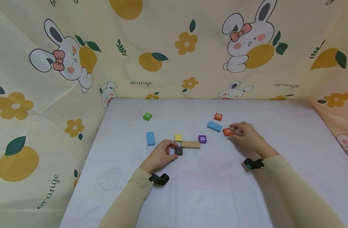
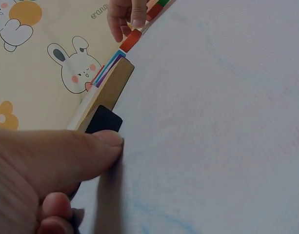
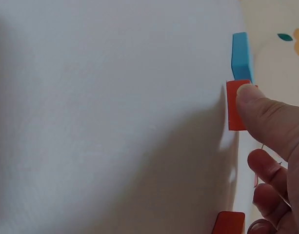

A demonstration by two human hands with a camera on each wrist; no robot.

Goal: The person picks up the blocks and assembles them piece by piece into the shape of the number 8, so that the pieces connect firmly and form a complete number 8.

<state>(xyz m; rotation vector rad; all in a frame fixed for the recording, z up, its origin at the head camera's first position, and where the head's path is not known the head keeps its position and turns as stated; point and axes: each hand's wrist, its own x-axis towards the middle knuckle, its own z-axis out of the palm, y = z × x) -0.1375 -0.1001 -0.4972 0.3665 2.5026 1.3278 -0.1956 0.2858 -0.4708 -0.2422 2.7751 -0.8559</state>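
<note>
My left hand [image 1: 159, 155] pinches a small black block [image 1: 178, 151] between thumb and fingers, close against the near left end of a tan wooden bar [image 1: 190, 144]. Just behind that, a yellow block [image 1: 178, 137] sits at the bar's left end, and a purple block [image 1: 202, 139] marked 8 is at its right end. Over on the right, my right hand [image 1: 249, 139] holds a red block [image 1: 227, 132] marked R, the thumb [image 3: 259, 109] lying along its side. A blue block [image 1: 214, 126] lies right beside the red one.
Farther back is another red block [image 1: 218, 117] with a round white mark. To the left lie a green block [image 1: 147, 116] and a second blue block [image 1: 150, 138]. A bit of green [image 1: 262, 137] shows behind my right hand. A patterned cloth [image 1: 168, 38] hangs behind the white table [image 1: 208, 196].
</note>
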